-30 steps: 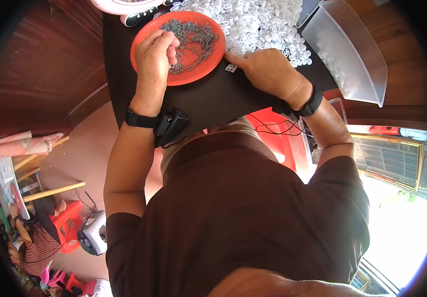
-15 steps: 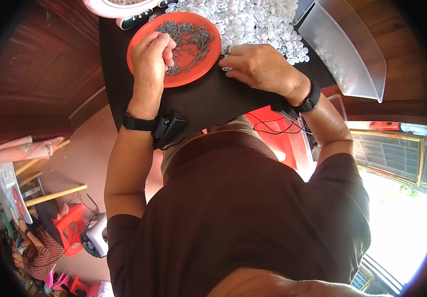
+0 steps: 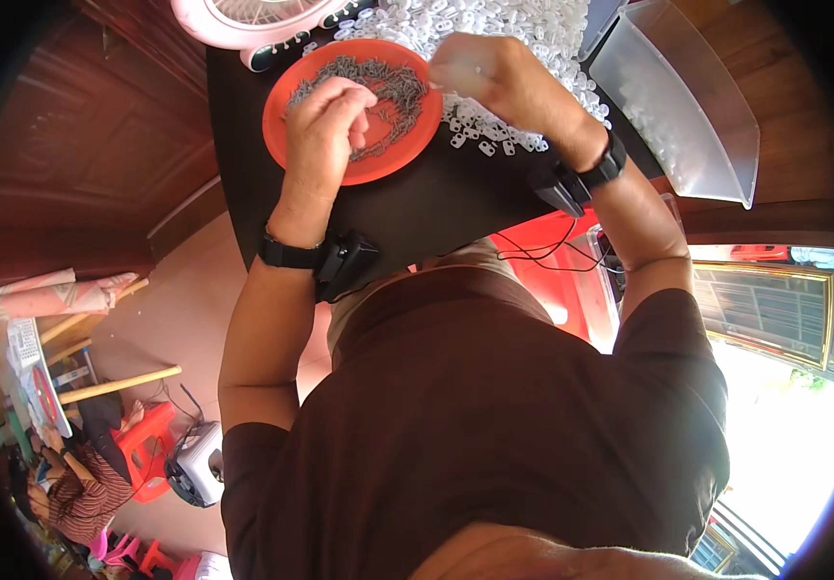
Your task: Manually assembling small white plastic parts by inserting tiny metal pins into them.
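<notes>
My left hand (image 3: 330,121) is over the near left part of an orange-red plate (image 3: 370,172), its fingers curled in and the thumb near them. Whatever those fingers may hold is hidden. Small grey screw-like pieces (image 3: 402,92) lie in a ring on the plate, its middle partly bare. To the right, my right hand (image 3: 494,77) is over the near side of a heap of small white plastic pieces with holes (image 3: 480,130). Motion blurs its fingers, so their grip does not show. Both wrists carry black straps with black devices.
Everything stands on a black table (image 3: 436,217). A clear plastic bin (image 3: 678,101) holding white pieces is tilted at the right. At the far left is a pink round appliance with a wire grille (image 3: 267,29). Another person (image 3: 88,498) is at lower left, near a red stool (image 3: 146,454).
My right hand has moved away from me, from the table's bare part to over the white heap. My left hand stays over the plate, fingers still curled. The whole view has shifted slightly.
</notes>
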Available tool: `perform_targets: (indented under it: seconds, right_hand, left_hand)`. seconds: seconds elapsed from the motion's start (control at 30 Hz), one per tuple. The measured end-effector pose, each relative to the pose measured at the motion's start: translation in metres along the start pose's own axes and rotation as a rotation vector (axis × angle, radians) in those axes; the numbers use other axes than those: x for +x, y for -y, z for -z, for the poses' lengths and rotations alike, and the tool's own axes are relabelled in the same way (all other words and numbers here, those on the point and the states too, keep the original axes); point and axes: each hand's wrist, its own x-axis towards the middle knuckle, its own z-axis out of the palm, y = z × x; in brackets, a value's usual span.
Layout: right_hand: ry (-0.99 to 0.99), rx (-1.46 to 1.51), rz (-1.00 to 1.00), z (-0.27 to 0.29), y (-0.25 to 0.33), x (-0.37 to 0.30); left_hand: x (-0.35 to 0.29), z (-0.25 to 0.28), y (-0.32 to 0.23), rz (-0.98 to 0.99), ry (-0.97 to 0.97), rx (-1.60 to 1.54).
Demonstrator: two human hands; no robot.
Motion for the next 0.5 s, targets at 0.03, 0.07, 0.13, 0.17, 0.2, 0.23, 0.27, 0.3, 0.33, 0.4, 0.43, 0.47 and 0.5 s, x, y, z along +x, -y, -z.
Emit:
perform_targets:
  seconds: [0.03, 0.07, 0.13, 0.17, 0.2, 0.23, 0.27, 0.3, 0.33, 0.4, 0.43, 0.47, 0.5]
  right_hand:
    - [0.051, 0.301, -0.137, 0.001, 0.005, 0.011]
    - [0.105, 0.604, -0.271, 0.002, 0.011, 0.022]
    - [0.144, 0.695, -0.354, -0.002, 0.018, 0.039]
    - [0.192, 0.719, -0.381, -0.006, 0.017, 0.046]
    - [0.24, 0.74, -0.409, -0.009, 0.016, 0.052]
    - [0.285, 0.801, -0.369, -0.016, 0.012, 0.056]
    - [0.281, 0.805, -0.361, -0.019, 0.012, 0.058]
    - [0.295, 0.787, -0.332, -0.021, 0.014, 0.059]
    - [0.31, 0.768, -0.305, -0.024, 0.014, 0.06]
    - [0.326, 0.763, -0.297, -0.032, 0.01, 0.059]
    - [0.303, 0.804, -0.308, -0.035, 0.009, 0.057]
    - [0.281, 0.845, -0.319, -0.036, 0.008, 0.056]
    - [0.281, 0.898, -0.353, -0.035, 0.006, 0.055]
  left_hand:
    - [0.0, -0.001, 0.001, 0.013, 0.027, 0.004]
    - [-0.001, -0.003, 0.002, 0.026, 0.053, 0.008]
    - [-0.002, -0.004, 0.0, 0.025, 0.055, 0.04]
    - [-0.002, -0.005, -0.001, 0.024, 0.041, 0.024]
    - [-0.002, -0.006, -0.001, 0.022, 0.029, 0.006]
    - [0.0, -0.005, 0.003, 0.02, 0.02, -0.035]
    - [0.0, -0.004, 0.004, 0.016, 0.018, -0.026]
    - [0.001, -0.002, 0.003, 0.054, 0.019, -0.044]
    - [0.002, -0.001, 0.004, 0.093, 0.022, -0.063]
    - [0.004, 0.001, 0.004, 0.11, 0.02, -0.091]
    - [0.003, 0.001, 0.002, 0.134, 0.026, -0.093]
    - [0.003, 0.002, 0.001, 0.158, 0.032, -0.096]
    - [0.003, 0.003, 0.0, 0.159, 0.031, -0.091]
